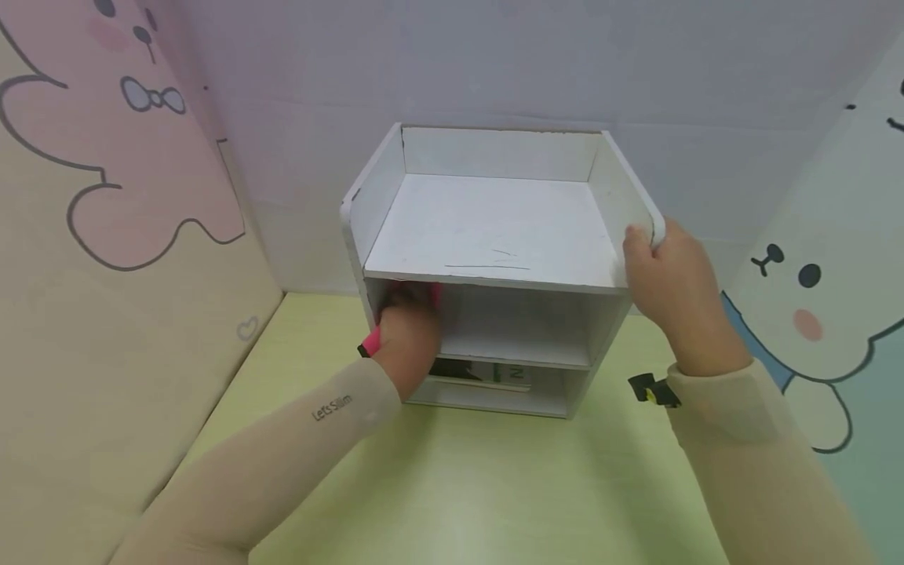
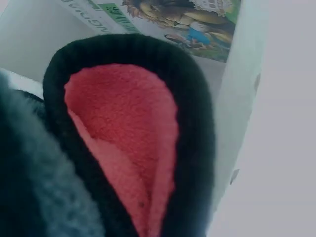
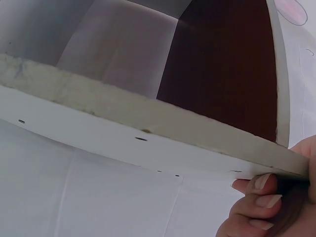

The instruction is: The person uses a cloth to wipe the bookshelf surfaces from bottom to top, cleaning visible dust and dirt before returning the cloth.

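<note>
A white desktop shelf (image 1: 487, 227) stands on the table, with a raised rim around its top and compartments below. My left hand (image 1: 410, 318) reaches into the upper compartment at its left side and holds a pink fleecy cloth (image 1: 372, 340) with black edging. The fingertips are in shadow, partly hidden by the shelf. In the left wrist view the folded cloth (image 2: 118, 108) fills the middle. My right hand (image 1: 671, 275) grips the front of the right side panel, thumb inside the rim and fingers outside. The right wrist view shows curled fingers (image 3: 264, 200) under that panel (image 3: 148, 123).
Books or magazines (image 1: 487, 373) lie in the lower compartment; a colourful printed cover (image 2: 207, 24) shows in the left wrist view. The pale yellow table (image 1: 459, 486) extends in front of the shelf. A wall sheet with cartoon animals (image 1: 155, 157) stands behind and at both sides.
</note>
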A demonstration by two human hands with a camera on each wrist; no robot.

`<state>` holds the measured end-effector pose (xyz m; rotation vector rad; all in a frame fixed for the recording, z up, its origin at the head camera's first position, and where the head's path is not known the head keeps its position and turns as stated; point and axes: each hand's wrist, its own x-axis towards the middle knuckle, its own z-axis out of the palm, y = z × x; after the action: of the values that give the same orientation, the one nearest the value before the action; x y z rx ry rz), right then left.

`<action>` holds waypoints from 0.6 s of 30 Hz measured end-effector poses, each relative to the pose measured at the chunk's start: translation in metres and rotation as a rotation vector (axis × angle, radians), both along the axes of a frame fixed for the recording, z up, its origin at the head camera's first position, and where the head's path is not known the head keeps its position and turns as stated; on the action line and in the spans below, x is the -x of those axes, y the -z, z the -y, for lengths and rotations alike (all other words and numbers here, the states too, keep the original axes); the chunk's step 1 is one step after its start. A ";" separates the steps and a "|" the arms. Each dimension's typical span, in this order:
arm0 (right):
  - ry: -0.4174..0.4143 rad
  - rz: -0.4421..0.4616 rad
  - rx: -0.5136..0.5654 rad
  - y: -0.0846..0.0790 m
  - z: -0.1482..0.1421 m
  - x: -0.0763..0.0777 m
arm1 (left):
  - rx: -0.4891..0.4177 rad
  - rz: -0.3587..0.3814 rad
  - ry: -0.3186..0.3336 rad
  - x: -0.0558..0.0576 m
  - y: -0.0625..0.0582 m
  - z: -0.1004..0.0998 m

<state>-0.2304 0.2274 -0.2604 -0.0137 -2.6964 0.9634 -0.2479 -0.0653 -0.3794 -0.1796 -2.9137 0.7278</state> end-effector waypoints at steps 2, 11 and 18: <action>-0.001 -0.002 -0.003 0.000 -0.001 0.001 | 0.035 -0.003 0.009 -0.001 0.000 0.001; -0.003 -0.006 -0.006 0.002 0.000 0.000 | 0.081 0.082 0.019 -0.019 -0.003 0.001; 0.000 -0.007 -0.009 0.002 -0.001 0.001 | -0.007 0.078 0.069 -0.034 -0.008 0.011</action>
<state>-0.2315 0.2279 -0.2621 -0.0090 -2.6937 0.9497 -0.2138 -0.0767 -0.3712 -0.3127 -2.9657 0.7148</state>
